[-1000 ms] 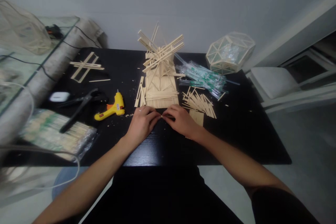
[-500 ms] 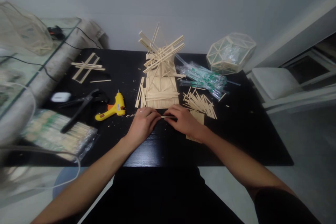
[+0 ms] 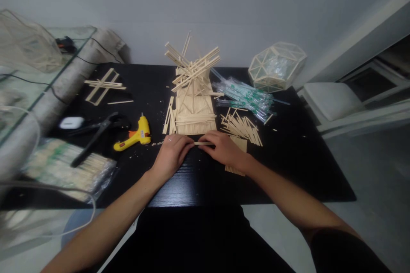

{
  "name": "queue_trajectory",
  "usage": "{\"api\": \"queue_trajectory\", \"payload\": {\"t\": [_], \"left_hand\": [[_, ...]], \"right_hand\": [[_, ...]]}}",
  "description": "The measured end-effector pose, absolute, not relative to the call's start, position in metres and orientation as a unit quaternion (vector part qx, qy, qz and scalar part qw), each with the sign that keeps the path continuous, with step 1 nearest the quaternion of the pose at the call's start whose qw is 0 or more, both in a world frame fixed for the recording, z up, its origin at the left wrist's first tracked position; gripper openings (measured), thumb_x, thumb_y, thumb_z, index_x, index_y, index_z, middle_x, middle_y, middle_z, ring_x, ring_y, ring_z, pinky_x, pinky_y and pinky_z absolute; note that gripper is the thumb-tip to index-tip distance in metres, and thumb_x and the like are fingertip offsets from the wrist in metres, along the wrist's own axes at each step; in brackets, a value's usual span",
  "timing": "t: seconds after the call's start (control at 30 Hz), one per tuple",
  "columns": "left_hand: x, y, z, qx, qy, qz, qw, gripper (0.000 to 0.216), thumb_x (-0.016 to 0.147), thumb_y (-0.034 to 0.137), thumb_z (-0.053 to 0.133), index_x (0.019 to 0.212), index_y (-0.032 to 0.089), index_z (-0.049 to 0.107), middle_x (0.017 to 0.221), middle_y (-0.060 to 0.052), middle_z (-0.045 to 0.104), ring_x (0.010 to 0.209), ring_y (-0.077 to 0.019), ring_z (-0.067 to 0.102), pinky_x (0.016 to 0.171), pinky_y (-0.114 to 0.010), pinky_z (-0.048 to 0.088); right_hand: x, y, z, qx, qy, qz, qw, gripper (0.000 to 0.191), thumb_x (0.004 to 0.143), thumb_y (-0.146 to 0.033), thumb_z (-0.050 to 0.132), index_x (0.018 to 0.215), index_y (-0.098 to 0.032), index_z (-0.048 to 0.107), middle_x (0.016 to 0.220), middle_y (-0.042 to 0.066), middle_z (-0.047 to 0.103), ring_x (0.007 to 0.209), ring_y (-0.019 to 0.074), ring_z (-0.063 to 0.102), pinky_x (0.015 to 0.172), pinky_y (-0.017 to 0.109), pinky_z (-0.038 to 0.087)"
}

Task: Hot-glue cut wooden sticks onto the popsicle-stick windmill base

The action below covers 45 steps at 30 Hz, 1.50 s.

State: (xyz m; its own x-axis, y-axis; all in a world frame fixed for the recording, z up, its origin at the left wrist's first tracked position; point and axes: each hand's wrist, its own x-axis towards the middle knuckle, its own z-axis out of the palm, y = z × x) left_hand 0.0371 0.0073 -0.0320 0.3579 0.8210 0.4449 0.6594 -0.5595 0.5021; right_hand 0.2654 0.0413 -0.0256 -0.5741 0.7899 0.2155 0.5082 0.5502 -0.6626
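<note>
My left hand (image 3: 172, 154) and my right hand (image 3: 223, 149) rest on the black table (image 3: 288, 166), fingertips facing each other. Between them they pinch a thin wooden stick (image 3: 202, 143) lying flat, one hand at each end. Just behind the hands stands a model built of wooden sticks (image 3: 194, 94) with a slatted base and crossed blades on top. A loose pile of short sticks (image 3: 242, 126) lies beside my right hand, and a flat panel of sticks (image 3: 236, 169) shows under my right wrist.
A yellow glue gun (image 3: 135, 135) and black cutters (image 3: 96, 133) lie left of the hands. Bagged sticks (image 3: 64, 166) sit at the near left, a stick frame (image 3: 104, 85) far left, clear wrappers (image 3: 246, 96) and a faceted stick globe (image 3: 276, 66) at back right.
The hands have drawn slightly apart along the stick, so more of it shows between the fingertips. The view has shifted a little.
</note>
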Motion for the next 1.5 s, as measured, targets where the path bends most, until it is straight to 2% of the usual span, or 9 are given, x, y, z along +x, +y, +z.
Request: {"api": "queue_trajectory", "payload": {"t": [0.17, 0.33, 0.4, 0.57, 0.73, 0.9, 1.27, 1.5], "left_hand": [[0.036, 0.006, -0.034, 0.804, 0.458, 0.358, 0.122, 0.011, 0.104, 0.028, 0.063, 0.110, 0.022, 0.069, 0.098, -0.005, 0.077, 0.092, -0.0218, 0.072, 0.087, -0.039, 0.056], [0.035, 0.003, -0.036, 0.751, 0.506, 0.381, 0.186, 0.041, 0.096, 0.034, 0.075, 0.132, 0.023, 0.058, 0.101, -0.004, 0.077, 0.094, -0.0210, 0.076, 0.086, -0.037, 0.061], [0.035, 0.003, -0.037, 0.731, 0.512, 0.391, 0.222, 0.046, 0.096, 0.035, 0.076, 0.134, 0.024, 0.054, 0.101, -0.003, 0.078, 0.094, -0.0204, 0.077, 0.082, -0.035, 0.062], [0.037, 0.002, -0.036, 0.703, 0.513, 0.420, 0.257, 0.029, 0.097, 0.034, 0.073, 0.119, 0.023, 0.058, 0.094, -0.002, 0.078, 0.087, -0.0185, 0.077, 0.081, -0.034, 0.062], [0.039, 0.002, -0.034, 0.684, 0.518, 0.427, 0.285, 0.028, 0.095, 0.033, 0.076, 0.116, 0.023, 0.059, 0.093, -0.001, 0.079, 0.086, -0.0181, 0.076, 0.083, -0.033, 0.061], [0.039, 0.002, -0.031, 0.689, 0.514, 0.419, 0.293, 0.017, 0.095, 0.033, 0.075, 0.106, 0.021, 0.071, 0.089, -0.001, 0.077, 0.079, -0.0166, 0.073, 0.079, -0.030, 0.059], [0.039, 0.001, -0.032, 0.663, 0.509, 0.441, 0.326, 0.014, 0.096, 0.032, 0.073, 0.100, 0.020, 0.079, 0.093, -0.003, 0.081, 0.082, -0.0173, 0.074, 0.080, -0.030, 0.059], [0.041, 0.001, -0.026, 0.650, 0.511, 0.447, 0.341, 0.013, 0.094, 0.031, 0.072, 0.095, 0.020, 0.079, 0.089, -0.003, 0.081, 0.078, -0.0166, 0.073, 0.077, -0.029, 0.059]], "right_hand": [[0.266, 0.041, -0.023, -0.384, -0.831, 0.304, 0.264, 0.007, 0.097, -0.017, 0.075, 0.103, -0.019, 0.077, 0.100, 0.006, 0.079, 0.093, 0.0201, 0.074, 0.087, 0.035, 0.057], [0.264, 0.042, -0.022, -0.405, -0.804, 0.315, 0.302, 0.010, 0.094, -0.016, 0.078, 0.102, -0.021, 0.077, 0.100, 0.005, 0.079, 0.093, 0.0201, 0.075, 0.088, 0.035, 0.058], [0.262, 0.040, -0.021, -0.414, -0.785, 0.324, 0.329, 0.010, 0.093, -0.018, 0.079, 0.102, -0.020, 0.077, 0.099, 0.005, 0.080, 0.090, 0.0195, 0.075, 0.085, 0.034, 0.058], [0.258, 0.034, -0.019, -0.418, -0.726, 0.405, 0.367, 0.007, 0.096, -0.022, 0.075, 0.102, -0.020, 0.078, 0.096, 0.004, 0.080, 0.086, 0.0175, 0.075, 0.080, 0.031, 0.058], [0.255, 0.034, -0.027, -0.411, -0.642, 0.511, 0.396, 0.015, 0.093, -0.031, 0.077, 0.105, -0.021, 0.079, 0.101, 0.005, 0.081, 0.094, 0.0195, 0.076, 0.088, 0.035, 0.060], [0.253, 0.034, -0.031, -0.398, -0.605, 0.559, 0.404, 0.025, 0.088, -0.042, 0.082, 0.104, -0.022, 0.078, 0.102, 0.005, 0.081, 0.096, 0.0206, 0.077, 0.092, 0.038, 0.061], [0.250, 0.029, -0.029, -0.390, -0.623, 0.547, 0.401, 0.022, 0.090, -0.038, 0.080, 0.104, -0.022, 0.078, 0.098, 0.004, 0.081, 0.088, 0.0186, 0.076, 0.086, 0.035, 0.061], [0.250, 0.024, -0.023, -0.393, -0.717, 0.404, 0.410, 0.010, 0.095, -0.026, 0.074, 0.104, -0.022, 0.077, 0.094, 0.004, 0.079, 0.083, 0.0172, 0.073, 0.078, 0.031, 0.060]]}}
